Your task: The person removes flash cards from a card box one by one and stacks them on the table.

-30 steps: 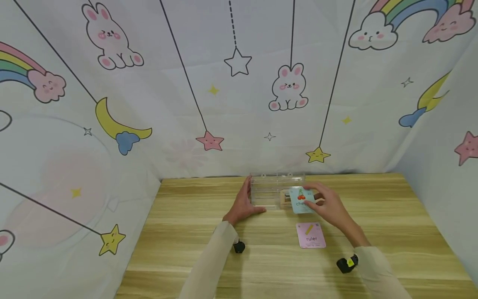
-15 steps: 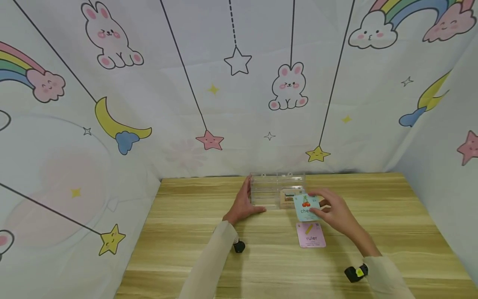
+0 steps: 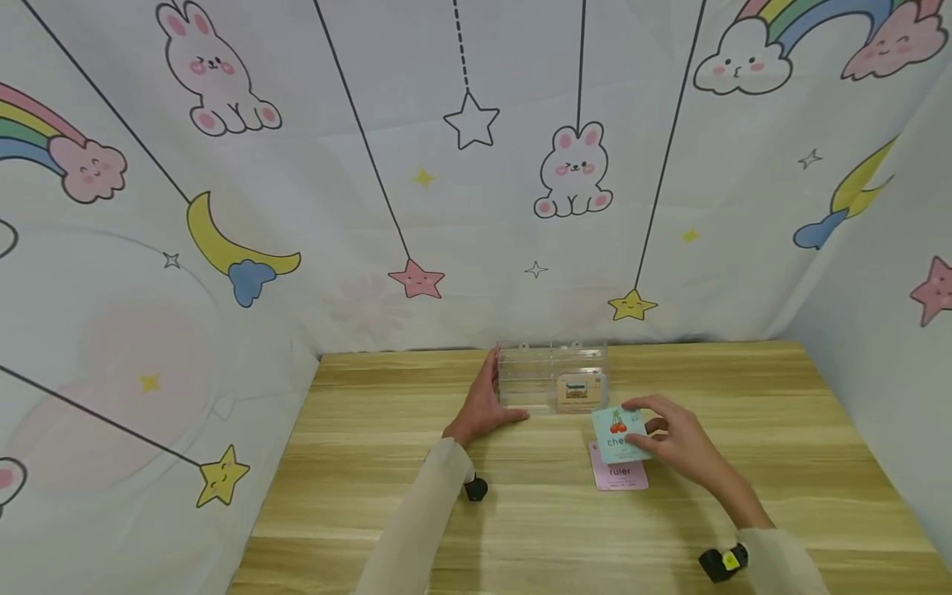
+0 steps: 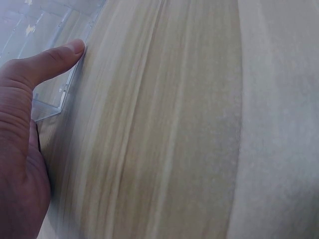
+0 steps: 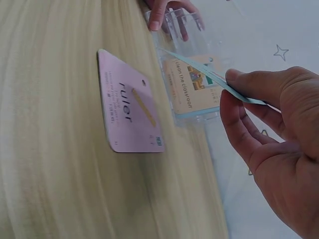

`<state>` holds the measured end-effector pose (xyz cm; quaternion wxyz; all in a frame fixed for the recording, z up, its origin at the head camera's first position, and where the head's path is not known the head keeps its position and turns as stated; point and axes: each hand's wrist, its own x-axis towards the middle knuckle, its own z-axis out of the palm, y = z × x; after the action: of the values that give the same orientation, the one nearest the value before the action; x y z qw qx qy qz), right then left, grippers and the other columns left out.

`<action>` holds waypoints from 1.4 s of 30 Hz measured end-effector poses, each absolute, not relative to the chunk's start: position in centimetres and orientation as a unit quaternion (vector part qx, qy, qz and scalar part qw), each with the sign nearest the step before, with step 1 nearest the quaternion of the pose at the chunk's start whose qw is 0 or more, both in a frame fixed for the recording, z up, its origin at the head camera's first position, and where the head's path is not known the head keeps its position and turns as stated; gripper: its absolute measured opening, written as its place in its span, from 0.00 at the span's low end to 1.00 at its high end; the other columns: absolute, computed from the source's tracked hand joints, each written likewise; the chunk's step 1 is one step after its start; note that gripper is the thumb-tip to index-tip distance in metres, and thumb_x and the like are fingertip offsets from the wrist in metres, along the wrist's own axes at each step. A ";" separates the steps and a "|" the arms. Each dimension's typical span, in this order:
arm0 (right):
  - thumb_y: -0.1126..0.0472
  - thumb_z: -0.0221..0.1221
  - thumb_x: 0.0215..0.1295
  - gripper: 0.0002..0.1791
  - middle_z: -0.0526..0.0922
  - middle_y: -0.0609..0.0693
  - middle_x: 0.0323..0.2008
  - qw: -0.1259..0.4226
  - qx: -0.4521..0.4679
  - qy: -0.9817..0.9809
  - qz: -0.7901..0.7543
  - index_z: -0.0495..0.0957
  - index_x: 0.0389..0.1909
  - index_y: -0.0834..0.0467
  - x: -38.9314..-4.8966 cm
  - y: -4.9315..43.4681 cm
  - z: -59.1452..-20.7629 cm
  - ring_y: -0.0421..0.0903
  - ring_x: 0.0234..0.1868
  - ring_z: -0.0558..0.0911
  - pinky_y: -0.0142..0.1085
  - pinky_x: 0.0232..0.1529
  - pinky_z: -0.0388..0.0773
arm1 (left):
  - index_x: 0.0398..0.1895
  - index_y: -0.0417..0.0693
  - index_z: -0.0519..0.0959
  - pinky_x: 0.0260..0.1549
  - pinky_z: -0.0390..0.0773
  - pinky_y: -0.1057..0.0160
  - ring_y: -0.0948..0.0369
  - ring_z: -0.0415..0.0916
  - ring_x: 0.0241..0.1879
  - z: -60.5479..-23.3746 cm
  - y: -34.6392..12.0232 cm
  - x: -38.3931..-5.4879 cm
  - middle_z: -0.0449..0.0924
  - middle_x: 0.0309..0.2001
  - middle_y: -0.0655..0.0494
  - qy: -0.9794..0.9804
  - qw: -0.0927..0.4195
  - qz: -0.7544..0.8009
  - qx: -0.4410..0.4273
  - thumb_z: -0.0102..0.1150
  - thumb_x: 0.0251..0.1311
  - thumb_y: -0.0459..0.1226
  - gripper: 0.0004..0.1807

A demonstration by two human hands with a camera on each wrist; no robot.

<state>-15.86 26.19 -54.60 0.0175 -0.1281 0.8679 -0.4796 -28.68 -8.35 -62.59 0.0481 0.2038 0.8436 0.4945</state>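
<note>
**Over the wooden table [image 3: 372, 463], 1 cherry card [image 3: 610, 453] in a narrow pinch**

We see the right hand [image 3: 680, 450] pinching the cherry card between thumb and fingers. From the head view, the card overlaps the upper part of a pink ruler card [image 3: 623, 481], which lies flat on the table; the right wrist view shows us the cherry card nearly edge-on, raised clear of it.

Near the table's back edge stands a clear case [image 3: 526, 397]. We find the left hand [image 3: 479, 413] at its left end, thumb stretched along the front edge, spread wide from the fingers against the side. At the case's front right we make out a beige card [image 3: 578, 393] reading "clean the classroom". Behind hangs a white cloth [image 3: 491, 215] printed with rabbits and stars.
</note>
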 end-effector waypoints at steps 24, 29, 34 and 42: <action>0.66 0.73 0.62 0.27 0.77 0.68 0.60 0.109 -0.054 0.830 -0.544 0.77 0.62 0.64 -15.4 26.5 -58.6 0.55 0.46 0.88 0.36 0.36 0.87 | 0.85 0.53 0.36 0.75 0.60 0.59 0.54 0.50 0.80 -62.6 -8.3 -29.0 0.44 0.83 0.47 0.844 0.049 0.493 0.205 0.86 0.45 0.40 0.75; 0.66 0.72 0.63 0.27 0.77 0.68 0.61 0.106 -0.059 0.838 -0.532 0.77 0.62 0.64 -15.4 26.6 -59.0 0.55 0.47 0.87 0.34 0.37 0.86 | 0.86 0.55 0.35 0.75 0.59 0.58 0.54 0.49 0.80 -62.7 -8.3 -29.0 0.44 0.83 0.48 0.843 0.049 0.495 0.205 0.86 0.45 0.41 0.75; 0.66 0.72 0.62 0.27 0.78 0.68 0.59 0.109 -0.053 0.842 -0.526 0.77 0.62 0.63 -15.5 26.8 -59.4 0.53 0.46 0.88 0.34 0.36 0.85 | 0.85 0.56 0.35 0.75 0.59 0.60 0.56 0.49 0.80 -62.8 -8.3 -29.0 0.43 0.83 0.49 0.842 0.051 0.498 0.204 0.86 0.46 0.41 0.75; 0.67 0.73 0.62 0.26 0.79 0.67 0.58 0.098 -0.058 0.854 -0.507 0.78 0.61 0.62 -15.5 26.7 -59.7 0.53 0.46 0.88 0.33 0.35 0.85 | 0.85 0.55 0.35 0.75 0.58 0.60 0.56 0.49 0.80 -62.8 -8.3 -29.0 0.43 0.84 0.49 0.842 0.049 0.497 0.205 0.86 0.45 0.40 0.76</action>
<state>-15.50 26.70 -59.75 0.0976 -0.0584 0.8544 -0.5070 -29.03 -8.27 -62.77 0.0495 0.2049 0.8420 0.4966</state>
